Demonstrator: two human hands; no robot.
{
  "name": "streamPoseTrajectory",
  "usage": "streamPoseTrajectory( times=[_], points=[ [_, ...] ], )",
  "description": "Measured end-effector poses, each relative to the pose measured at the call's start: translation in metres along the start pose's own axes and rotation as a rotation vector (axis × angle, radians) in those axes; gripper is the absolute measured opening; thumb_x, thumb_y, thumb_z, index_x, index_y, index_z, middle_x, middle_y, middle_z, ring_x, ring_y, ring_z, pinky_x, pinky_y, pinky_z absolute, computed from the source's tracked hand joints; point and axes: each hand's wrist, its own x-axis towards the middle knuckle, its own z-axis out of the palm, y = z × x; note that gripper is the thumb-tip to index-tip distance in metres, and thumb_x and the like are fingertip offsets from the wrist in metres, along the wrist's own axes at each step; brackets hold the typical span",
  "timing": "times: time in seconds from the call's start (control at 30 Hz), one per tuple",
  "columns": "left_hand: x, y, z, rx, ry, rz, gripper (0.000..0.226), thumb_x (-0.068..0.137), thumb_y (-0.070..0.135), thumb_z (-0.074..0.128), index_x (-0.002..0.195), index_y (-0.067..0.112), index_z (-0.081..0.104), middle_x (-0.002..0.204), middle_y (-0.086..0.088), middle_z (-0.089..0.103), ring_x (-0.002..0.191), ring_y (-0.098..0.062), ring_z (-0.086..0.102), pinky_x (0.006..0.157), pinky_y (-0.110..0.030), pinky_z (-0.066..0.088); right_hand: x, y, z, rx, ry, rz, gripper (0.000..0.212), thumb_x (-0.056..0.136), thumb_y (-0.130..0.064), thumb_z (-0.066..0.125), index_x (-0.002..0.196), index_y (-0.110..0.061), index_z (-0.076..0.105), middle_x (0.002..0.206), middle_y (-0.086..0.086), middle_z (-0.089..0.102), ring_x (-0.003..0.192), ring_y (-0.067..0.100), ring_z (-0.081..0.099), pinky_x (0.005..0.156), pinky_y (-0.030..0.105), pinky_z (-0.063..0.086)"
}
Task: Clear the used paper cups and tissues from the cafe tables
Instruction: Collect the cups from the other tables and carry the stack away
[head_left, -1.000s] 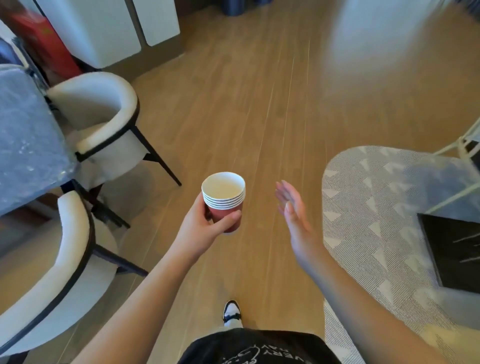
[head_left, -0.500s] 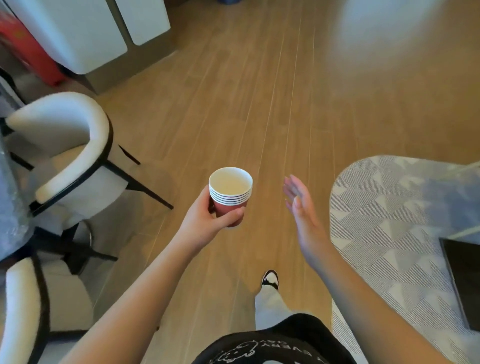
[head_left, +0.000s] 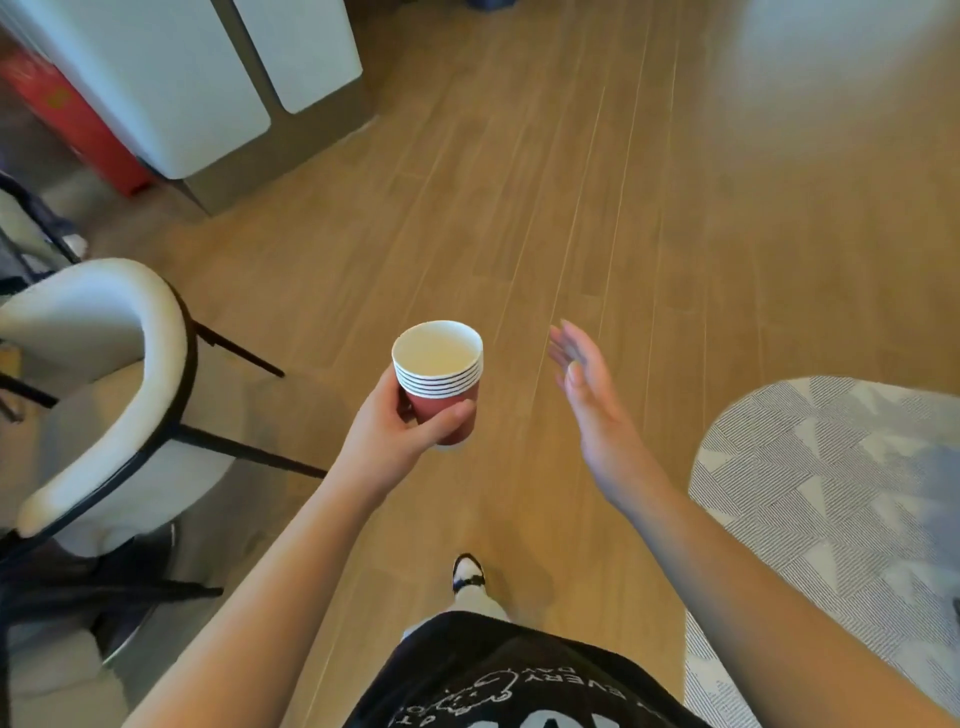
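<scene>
A stack of several red paper cups (head_left: 439, 382) with white rims and a white inside is held upright in front of me, above the wooden floor. My left hand (head_left: 392, 434) grips the stack from the left, thumb across its red side. My right hand (head_left: 592, 400) floats to the right of the cups, fingers straight and spread, holding nothing. No tissue is visible.
A white armchair (head_left: 104, 395) with black legs stands at the left. White cabinet panels (head_left: 208, 83) and a red object (head_left: 78, 124) are at the upper left. A grey patterned rug (head_left: 831, 493) lies at the right. My shoe (head_left: 467, 571) steps on the wooden floor (head_left: 571, 182).
I have walked forward: the chairs and the grey table slid left and out of view, and the rug shifted right. The hands keep their pose, the cups still in the left.
</scene>
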Motion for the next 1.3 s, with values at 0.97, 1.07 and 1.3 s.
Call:
streamPoseTrajectory(
  times=[0.97,1.07,1.3],
  points=[
    [0.620,0.069,0.028,-0.081,-0.014,-0.062,0.074,0.064,0.048,0.086,0.130,0.029,0.060,0.119,0.015,0.075,0.112,-0.004,0.070,0.086,-0.016,0.055,0.601,-0.004,-0.178,-0.091,0.052,0.048,0.055,0.092,-0.076,0.041,0.143,-0.057,0.034,0.154,-0.026,0.039,0.146,-0.001,0.033,0.123,0.046,0.025],
    [0.679,0.085,0.035,-0.074,-0.008,-0.054,0.072,0.063,0.049,0.087,0.128,0.031,0.060,0.119,0.016,0.075,0.111,-0.004,0.070,0.086,-0.016,0.055,0.660,-0.022,-0.198,-0.111,0.027,0.058,0.057,0.092,-0.078,0.039,0.144,-0.056,0.032,0.156,-0.024,0.038,0.146,-0.003,0.031,0.124,0.045,0.024],
    [0.811,0.106,0.036,-0.071,-0.007,-0.026,0.068,0.063,0.049,0.085,0.124,0.036,0.058,0.116,0.022,0.074,0.111,0.000,0.069,0.087,-0.014,0.054,0.790,-0.029,-0.206,-0.107,-0.016,0.052,0.081,0.083,-0.085,0.041,0.150,-0.044,0.025,0.156,-0.026,0.035,0.145,-0.006,0.031,0.118,0.029,0.028]
  ],
)
